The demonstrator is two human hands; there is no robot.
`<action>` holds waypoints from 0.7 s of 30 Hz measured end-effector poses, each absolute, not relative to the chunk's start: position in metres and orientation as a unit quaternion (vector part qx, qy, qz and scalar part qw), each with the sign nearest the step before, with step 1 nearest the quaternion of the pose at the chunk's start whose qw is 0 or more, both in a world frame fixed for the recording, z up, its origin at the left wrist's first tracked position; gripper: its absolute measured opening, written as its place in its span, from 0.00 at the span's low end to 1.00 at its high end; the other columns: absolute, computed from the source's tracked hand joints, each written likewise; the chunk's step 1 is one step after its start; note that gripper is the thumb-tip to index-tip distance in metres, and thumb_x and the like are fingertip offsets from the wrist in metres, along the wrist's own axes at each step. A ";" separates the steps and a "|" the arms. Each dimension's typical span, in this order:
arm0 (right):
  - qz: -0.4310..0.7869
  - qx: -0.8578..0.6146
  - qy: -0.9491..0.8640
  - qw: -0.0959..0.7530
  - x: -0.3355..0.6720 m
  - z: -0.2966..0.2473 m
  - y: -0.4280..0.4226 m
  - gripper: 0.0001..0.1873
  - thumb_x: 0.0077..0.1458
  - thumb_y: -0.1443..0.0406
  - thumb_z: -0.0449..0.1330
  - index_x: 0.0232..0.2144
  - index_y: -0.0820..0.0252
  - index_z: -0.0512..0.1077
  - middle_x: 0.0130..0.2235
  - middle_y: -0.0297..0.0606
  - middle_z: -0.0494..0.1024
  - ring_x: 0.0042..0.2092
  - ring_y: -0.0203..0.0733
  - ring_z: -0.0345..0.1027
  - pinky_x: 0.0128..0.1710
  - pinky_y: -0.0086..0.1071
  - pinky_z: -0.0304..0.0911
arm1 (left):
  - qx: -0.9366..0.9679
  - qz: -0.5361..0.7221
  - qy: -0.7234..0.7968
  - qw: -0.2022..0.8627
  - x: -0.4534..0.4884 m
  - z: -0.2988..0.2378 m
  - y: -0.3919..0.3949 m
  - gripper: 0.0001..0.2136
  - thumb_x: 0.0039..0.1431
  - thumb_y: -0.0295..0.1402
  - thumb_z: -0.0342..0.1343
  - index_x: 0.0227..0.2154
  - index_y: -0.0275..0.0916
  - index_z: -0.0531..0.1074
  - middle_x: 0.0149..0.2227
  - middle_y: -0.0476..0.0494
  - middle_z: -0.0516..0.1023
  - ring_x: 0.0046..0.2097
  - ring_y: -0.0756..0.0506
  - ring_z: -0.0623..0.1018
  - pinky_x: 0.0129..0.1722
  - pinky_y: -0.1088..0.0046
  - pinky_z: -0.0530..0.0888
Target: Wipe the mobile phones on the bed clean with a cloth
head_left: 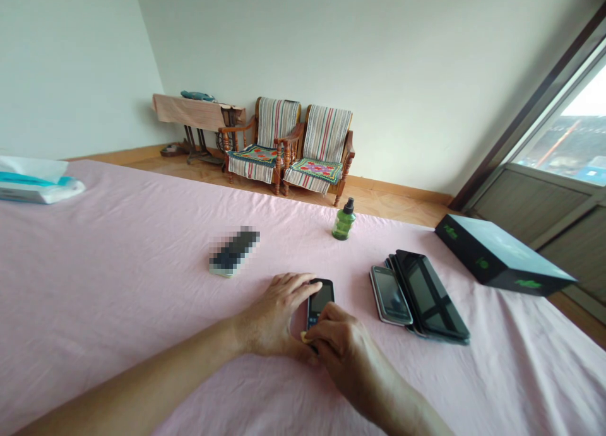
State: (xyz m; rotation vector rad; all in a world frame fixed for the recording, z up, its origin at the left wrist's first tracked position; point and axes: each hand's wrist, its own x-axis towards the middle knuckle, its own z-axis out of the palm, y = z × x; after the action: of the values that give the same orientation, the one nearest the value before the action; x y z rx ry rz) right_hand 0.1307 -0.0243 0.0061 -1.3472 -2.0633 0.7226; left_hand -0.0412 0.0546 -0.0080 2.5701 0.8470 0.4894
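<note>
A small black keypad phone lies on the pink cloth, its screen facing up. My left hand grips it along the left side, fingertips at its top edge and thumb near the bottom. Over the lower end of the phone, my right hand is closed in a pinch. A small yellowish piece shows at its fingertips; whether it is cloth or sponge I cannot tell. Much of the keypad is hidden behind the right hand.
Right of my hands lie a touchscreen phone and dark tablets. Beyond them sits a black box. A green spray bottle stands ahead, a pixelated phone-like device lies left, and a tissue pack is far left.
</note>
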 end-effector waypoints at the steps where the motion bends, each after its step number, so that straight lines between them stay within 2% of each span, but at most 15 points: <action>1: 0.270 -0.505 -0.770 0.283 0.129 0.006 -0.024 0.15 0.53 0.80 0.55 0.23 0.61 0.74 0.32 0.34 0.69 0.33 0.32 0.64 0.31 0.25 0.54 | 0.917 0.176 0.301 0.193 -0.041 -0.009 0.055 0.45 0.40 0.56 0.64 0.59 0.39 0.59 0.61 0.34 0.61 0.59 0.32 0.62 0.59 0.52 0.58; 8: 0.283 -0.495 -0.769 0.288 0.135 0.008 -0.023 0.16 0.50 0.82 0.54 0.23 0.61 0.74 0.31 0.33 0.69 0.33 0.31 0.64 0.30 0.24 0.54 | 0.916 0.173 0.302 0.200 -0.041 -0.006 0.053 0.45 0.39 0.56 0.65 0.59 0.38 0.60 0.61 0.34 0.61 0.59 0.31 0.63 0.59 0.51 0.59; 16: 0.290 -0.535 -0.747 0.267 0.155 0.012 -0.025 0.20 0.45 0.83 0.52 0.25 0.60 0.77 0.30 0.33 0.72 0.31 0.31 0.67 0.29 0.24 0.55 | 0.917 0.159 0.302 0.206 -0.043 -0.004 0.054 0.47 0.38 0.58 0.64 0.60 0.38 0.60 0.62 0.34 0.59 0.61 0.30 0.61 0.59 0.49 0.57; 21: 0.266 -0.547 -0.756 0.242 0.168 0.015 -0.024 0.18 0.46 0.82 0.52 0.23 0.60 0.77 0.28 0.33 0.72 0.29 0.31 0.67 0.28 0.25 0.55 | 0.919 0.156 0.298 0.205 -0.043 -0.004 0.055 0.47 0.39 0.60 0.62 0.60 0.38 0.60 0.62 0.33 0.59 0.61 0.30 0.60 0.59 0.49 0.56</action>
State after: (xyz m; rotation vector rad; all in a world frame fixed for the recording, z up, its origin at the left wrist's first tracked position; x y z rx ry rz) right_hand 0.1677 -0.0243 0.0148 -1.4965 -2.0670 0.7270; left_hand -0.0426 0.0546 -0.0035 2.5621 0.8301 0.4356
